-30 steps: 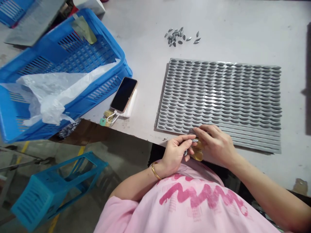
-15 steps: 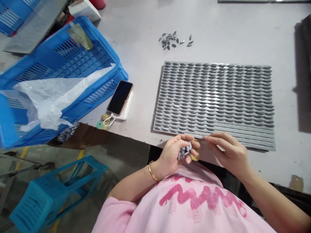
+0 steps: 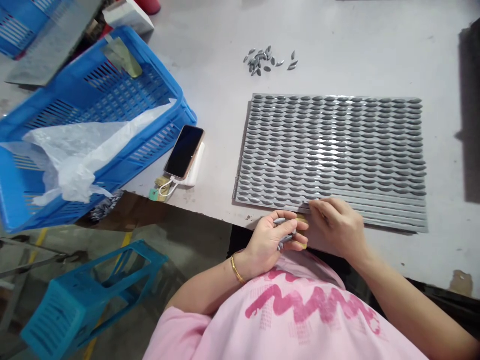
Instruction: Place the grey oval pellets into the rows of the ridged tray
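Note:
A grey ridged panel lies on the table, covered with rows of grey leaf-shaped pieces; bare grooves show along its lower right. My left hand is curled below the panel's front edge, palm up, around several small grey leaf-shaped pieces. Something yellowish shows behind its fingers. Thumb and fingers of my right hand are pinched together at the panel's front edge, near the end of the lowest row. Whatever sits between those fingertips is hidden. Beyond the panel lies a loose pile of the same pieces.
On the left stands a blue basket with a white plastic bag. A phone with a white cable rests beside it. A blue stool stands on the floor. A dark object is at the right edge.
My right hand has moved left and slightly up to the panel's lower edge. The fingers of my left hand have shifted over the pieces, with the thumb now across them.

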`<state>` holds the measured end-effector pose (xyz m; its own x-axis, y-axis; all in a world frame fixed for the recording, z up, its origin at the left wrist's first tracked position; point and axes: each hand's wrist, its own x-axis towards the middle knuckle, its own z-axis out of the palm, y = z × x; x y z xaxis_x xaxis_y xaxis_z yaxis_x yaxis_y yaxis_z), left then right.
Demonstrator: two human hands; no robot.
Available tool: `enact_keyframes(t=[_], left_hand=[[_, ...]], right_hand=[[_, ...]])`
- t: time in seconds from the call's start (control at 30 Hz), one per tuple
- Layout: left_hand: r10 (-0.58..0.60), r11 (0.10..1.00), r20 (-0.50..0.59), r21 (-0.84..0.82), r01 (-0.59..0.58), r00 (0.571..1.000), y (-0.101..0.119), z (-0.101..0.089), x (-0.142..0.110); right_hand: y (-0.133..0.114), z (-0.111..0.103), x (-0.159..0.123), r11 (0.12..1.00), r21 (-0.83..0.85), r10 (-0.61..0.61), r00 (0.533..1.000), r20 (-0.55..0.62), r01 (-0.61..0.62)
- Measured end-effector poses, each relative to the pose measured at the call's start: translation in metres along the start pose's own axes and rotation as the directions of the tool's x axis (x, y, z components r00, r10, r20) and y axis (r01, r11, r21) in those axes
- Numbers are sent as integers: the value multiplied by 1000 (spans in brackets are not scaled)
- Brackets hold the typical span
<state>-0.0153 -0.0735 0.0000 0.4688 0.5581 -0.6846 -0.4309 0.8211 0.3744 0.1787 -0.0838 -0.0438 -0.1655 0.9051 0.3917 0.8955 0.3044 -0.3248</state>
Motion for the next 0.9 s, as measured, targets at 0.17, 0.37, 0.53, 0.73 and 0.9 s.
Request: enact_keyframes(t=[0.17, 0.37, 0.53, 0.73, 0.9], left_hand=[[1, 999, -27, -33, -2, 1000, 0, 0, 2], [-30, 996, -4, -83, 30, 1000, -1, -1, 2], [-20, 997, -11, -80, 19, 1000, -2, 0, 2], [-15, 997, -19, -83, 13, 1000, -2, 0, 2], [-17, 991, -19, -136, 15, 1000, 0, 0, 2]], right_hand=[[2, -5, 0, 982, -159, -92, 995, 45, 98], [4, -10, 5, 977, -159, -129, 988, 79, 141], [-1, -10, 10, 972, -186, -126, 987, 102, 144], [-2, -8, 9, 982, -170, -58, 988, 142, 82], [3, -10, 6, 988, -128, -64, 987, 150, 84]])
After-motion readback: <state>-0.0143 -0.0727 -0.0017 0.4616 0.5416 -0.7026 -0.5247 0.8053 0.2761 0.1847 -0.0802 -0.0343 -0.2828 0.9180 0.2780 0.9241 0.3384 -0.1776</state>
